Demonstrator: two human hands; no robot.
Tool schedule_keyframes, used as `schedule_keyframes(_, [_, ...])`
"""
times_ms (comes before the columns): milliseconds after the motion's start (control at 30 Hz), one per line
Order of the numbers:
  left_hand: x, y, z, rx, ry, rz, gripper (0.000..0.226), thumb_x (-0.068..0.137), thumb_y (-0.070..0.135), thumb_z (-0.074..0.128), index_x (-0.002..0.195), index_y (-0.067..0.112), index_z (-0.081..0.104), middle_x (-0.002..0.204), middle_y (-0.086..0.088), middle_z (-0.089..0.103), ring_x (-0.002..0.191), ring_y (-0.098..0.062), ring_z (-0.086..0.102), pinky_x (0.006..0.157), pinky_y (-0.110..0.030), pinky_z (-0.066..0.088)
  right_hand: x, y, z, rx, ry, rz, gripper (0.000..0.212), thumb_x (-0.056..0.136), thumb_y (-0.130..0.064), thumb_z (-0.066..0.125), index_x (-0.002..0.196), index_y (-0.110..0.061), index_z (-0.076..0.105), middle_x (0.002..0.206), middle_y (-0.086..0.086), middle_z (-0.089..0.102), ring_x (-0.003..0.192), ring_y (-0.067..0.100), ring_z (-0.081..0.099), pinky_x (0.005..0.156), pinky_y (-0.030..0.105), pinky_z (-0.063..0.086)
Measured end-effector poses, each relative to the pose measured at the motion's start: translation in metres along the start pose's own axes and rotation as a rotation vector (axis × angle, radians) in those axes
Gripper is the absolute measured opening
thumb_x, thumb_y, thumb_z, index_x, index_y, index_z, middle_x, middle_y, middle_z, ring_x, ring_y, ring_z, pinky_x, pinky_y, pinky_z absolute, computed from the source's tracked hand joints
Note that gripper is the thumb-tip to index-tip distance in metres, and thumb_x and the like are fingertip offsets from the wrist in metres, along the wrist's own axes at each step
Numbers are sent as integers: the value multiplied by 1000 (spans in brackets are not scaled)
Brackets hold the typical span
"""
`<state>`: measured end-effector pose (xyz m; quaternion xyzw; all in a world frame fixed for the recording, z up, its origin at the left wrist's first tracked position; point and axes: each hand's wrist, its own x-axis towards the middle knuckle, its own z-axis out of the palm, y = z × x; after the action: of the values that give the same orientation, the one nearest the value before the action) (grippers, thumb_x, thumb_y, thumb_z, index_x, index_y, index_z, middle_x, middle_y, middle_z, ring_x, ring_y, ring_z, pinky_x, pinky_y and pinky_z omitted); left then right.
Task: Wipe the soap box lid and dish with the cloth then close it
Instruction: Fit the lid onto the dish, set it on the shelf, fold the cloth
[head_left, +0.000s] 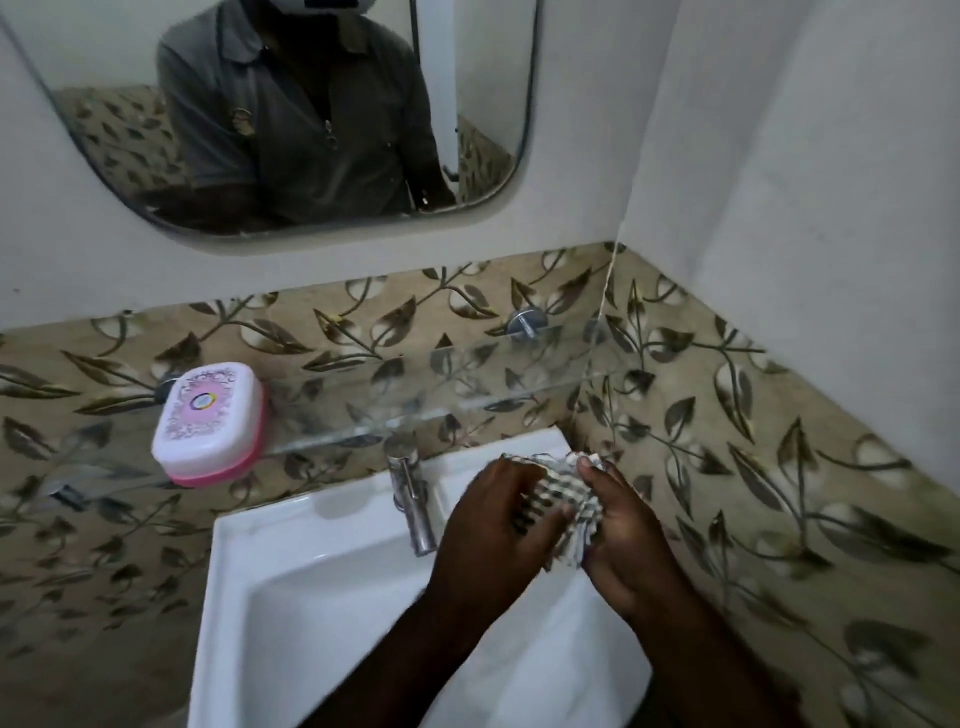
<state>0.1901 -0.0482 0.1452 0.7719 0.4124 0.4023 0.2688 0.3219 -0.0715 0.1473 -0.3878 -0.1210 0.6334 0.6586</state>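
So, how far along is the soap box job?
The pink-and-white plastic soap box sits closed on the clear glass shelf; wiped or not, I cannot tell. In hand: left hand and right hand hold the checked cloth above the white sink. If unwiped, opening, wiping and closing remain.

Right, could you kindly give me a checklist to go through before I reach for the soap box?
1. Cloth in hand: ok, left hand and right hand both grip it over the sink.
2. Soap box on the glass shelf: ok, upright, left of the tap.
3. Lid removed: not ok, it is on the box.
4. One hand free: not ok.
5. Tap off: ok, no water seen.
6. Cloth dampness: cannot tell.
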Motion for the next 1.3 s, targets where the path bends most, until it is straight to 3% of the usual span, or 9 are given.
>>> schedule_keyframes(133, [-13,-3,29,114,-116,-17,44,75,43,69,112,21,63,108,4,60,101,-11,52,82,-15,36,4,10,-11,87,5,29,41,97,-22,44,128,3,53,120,25,65,100,30,69,72,35,59])
schedule_keyframes(400, [-10,-8,34,-259,-78,-381,17,78,26,74,66,21,63,63,-9,65,51,-25,64,56,-43,56,13,18,-35,110,78,70,59,82,-31,63,125,9,54,113,31,63,90,36,68,74,38,59])
schedule_keyframes(600, [0,-20,35,-433,53,-589,20,81,27,70,66,14,68,70,-18,69,65,-28,64,67,-54,54,16,21,-55,3,21,0,47,91,-26,47,128,1,55,126,25,61,113,36,62,86,45,56])
schedule_keyframes(667, [1,-16,39,-383,68,-554,20,85,24,68,68,14,69,68,-12,70,63,-24,65,61,-49,55,14,24,-57,-88,-29,-28,43,94,-26,47,128,-1,55,125,24,62,117,40,59,95,50,50])
schedule_keyframes(800, [4,-1,52,-375,-144,-501,26,92,27,53,80,14,72,72,-9,73,69,-30,71,60,-46,59,9,20,-53,-275,-109,-48,36,89,-23,60,119,-3,57,110,19,68,100,31,67,74,41,56])
schedule_keyframes(900, [12,-8,53,-494,7,-652,24,97,21,52,85,19,73,77,-6,73,68,-24,67,52,-31,53,19,12,-61,-249,-98,-37,30,90,-4,59,119,1,57,111,25,68,95,37,68,72,45,57])
schedule_keyframes(1000, [12,-41,55,-397,144,-714,6,93,28,62,98,28,63,97,3,70,94,-18,66,84,-37,55,34,4,-75,-170,-34,42,28,94,3,46,119,2,59,113,26,67,99,38,68,77,44,59])
schedule_keyframes(1100, [8,-61,62,-757,-143,-1006,36,91,40,61,119,18,58,113,-6,71,102,-24,67,88,-44,55,49,-4,-82,-105,-51,125,32,93,-4,48,122,-2,59,117,24,66,109,39,63,95,52,50])
schedule_keyframes(1300, [16,-84,88,-784,-6,-994,50,89,-6,55,124,29,56,103,-19,71,86,-32,69,76,-44,58,102,9,-112,-852,260,-77,20,87,2,61,104,-6,66,101,15,72,93,31,69,81,41,57])
